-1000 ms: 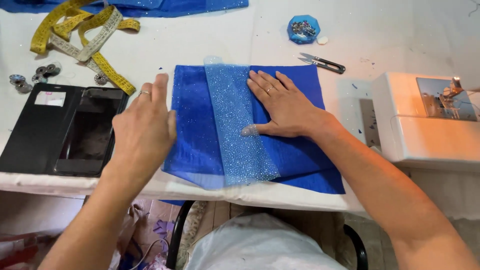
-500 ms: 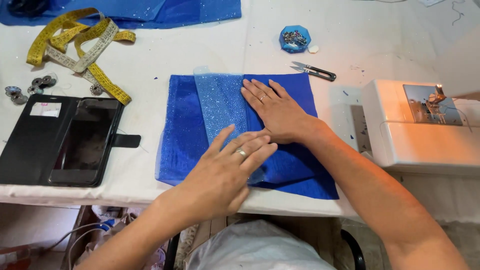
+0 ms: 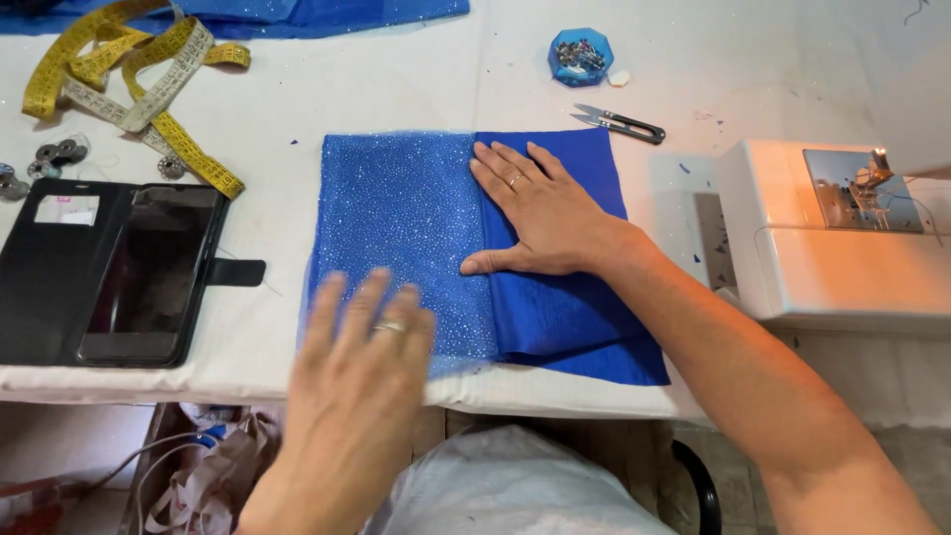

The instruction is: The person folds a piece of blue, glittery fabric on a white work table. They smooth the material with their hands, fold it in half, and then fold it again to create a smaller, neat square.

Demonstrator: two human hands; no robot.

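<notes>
Head view: the blue cloth (image 3: 565,317) lies flat near the front edge of the counter (image 3: 396,89), just left of the sewing machine (image 3: 842,238). A glitter mesh (image 3: 396,228) covers the left half of the cloth; its right edge runs down the middle, under the thumb side of the right hand. The mesh appears spread and roughly squared to the cloth's far and left edges; its near corner overhangs the counter edge slightly.

The right hand (image 3: 540,213) lies palm down on the cloth, fingers extended and together, pinning cloth and mesh edge; its grip is flat and encloses nothing. The left hand (image 3: 362,342) is blurred over the near left corner of the mesh, fingers spread, grip flat, holding nothing; contact with the mesh cannot be confirmed.

Judged status: layers are laid and mostly aligned; smoothing of the near left area is in hand. No pins show in the layers, and nothing lies under the machine needle.

Surroundings: snips (image 3: 619,122) and a blue pin box (image 3: 581,54) lie beyond the cloth. A phone (image 3: 129,272) in an open case lies to the left, with a tape measure (image 3: 149,89) and bobbins (image 3: 59,157) beyond it.
</notes>
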